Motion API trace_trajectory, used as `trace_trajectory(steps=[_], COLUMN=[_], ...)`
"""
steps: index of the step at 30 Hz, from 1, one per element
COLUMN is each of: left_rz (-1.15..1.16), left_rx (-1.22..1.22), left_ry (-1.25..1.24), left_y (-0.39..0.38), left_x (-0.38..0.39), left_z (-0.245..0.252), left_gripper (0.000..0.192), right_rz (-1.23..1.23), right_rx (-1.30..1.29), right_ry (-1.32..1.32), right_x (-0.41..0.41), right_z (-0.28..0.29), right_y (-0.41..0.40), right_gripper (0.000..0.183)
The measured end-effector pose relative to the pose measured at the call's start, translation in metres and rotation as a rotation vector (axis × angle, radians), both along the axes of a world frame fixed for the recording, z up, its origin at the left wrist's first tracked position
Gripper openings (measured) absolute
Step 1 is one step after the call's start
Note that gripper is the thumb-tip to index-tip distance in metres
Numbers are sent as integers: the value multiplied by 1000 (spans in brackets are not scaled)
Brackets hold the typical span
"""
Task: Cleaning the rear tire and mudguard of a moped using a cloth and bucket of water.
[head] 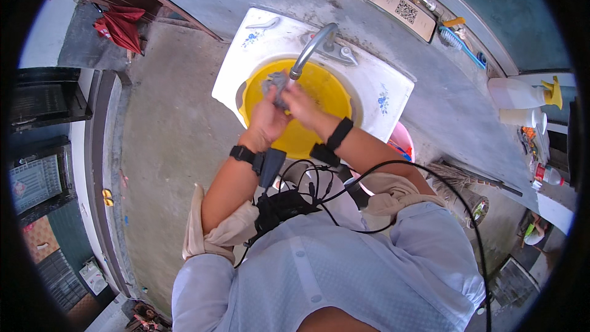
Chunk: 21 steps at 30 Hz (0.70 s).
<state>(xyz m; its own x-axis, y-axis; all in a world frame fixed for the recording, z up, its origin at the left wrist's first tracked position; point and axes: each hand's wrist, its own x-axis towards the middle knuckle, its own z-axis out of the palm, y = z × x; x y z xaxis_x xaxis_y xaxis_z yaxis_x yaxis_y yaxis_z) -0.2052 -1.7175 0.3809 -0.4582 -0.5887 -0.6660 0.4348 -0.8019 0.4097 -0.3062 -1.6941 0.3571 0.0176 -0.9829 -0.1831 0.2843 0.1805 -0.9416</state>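
Under the spout of a chrome faucet (318, 46), a wet grey cloth (275, 87) is bunched up between my hands. My left hand (267, 117) grips the cloth from below and to the left. Blurred by motion, my right hand (302, 107) is against the cloth's right side; whether its fingers hold it is unclear. Both hands are above a yellow plastic basin (339, 97), which sits in the bowl of a white ceramic sink (396, 85) with blue flower prints. Water seems to run from the spout onto the hands.
Right of the sink stands a pink bucket (405, 136). A phone (402, 11), a blue brush (461, 46) and a spray bottle (518, 93) lie along the wall side. Black cables (442, 175) loop across my front. A red umbrella (120, 27) is at far left.
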Motion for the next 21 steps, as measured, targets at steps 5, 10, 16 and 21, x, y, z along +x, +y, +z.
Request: trace_trajectory(steps=[5, 10, 16, 21], left_rz=[-5, -17, 80, 10], left_rx=[-22, -9, 11, 1], left_ry=[-65, -40, -12, -85], left_y=[-9, 0, -16, -13], left_x=[16, -8, 22, -1], left_z=[-7, 0, -19, -4], left_gripper=[38, 35, 33, 26], right_rz=[106, -106, 190, -67], right_rx=[-263, 233, -163, -256], right_ry=[173, -294, 73, 42], right_x=[17, -17, 6, -16], right_z=[2, -3, -11, -28], right_y=[14, -9, 13, 2], right_gripper=[28, 20, 12, 16])
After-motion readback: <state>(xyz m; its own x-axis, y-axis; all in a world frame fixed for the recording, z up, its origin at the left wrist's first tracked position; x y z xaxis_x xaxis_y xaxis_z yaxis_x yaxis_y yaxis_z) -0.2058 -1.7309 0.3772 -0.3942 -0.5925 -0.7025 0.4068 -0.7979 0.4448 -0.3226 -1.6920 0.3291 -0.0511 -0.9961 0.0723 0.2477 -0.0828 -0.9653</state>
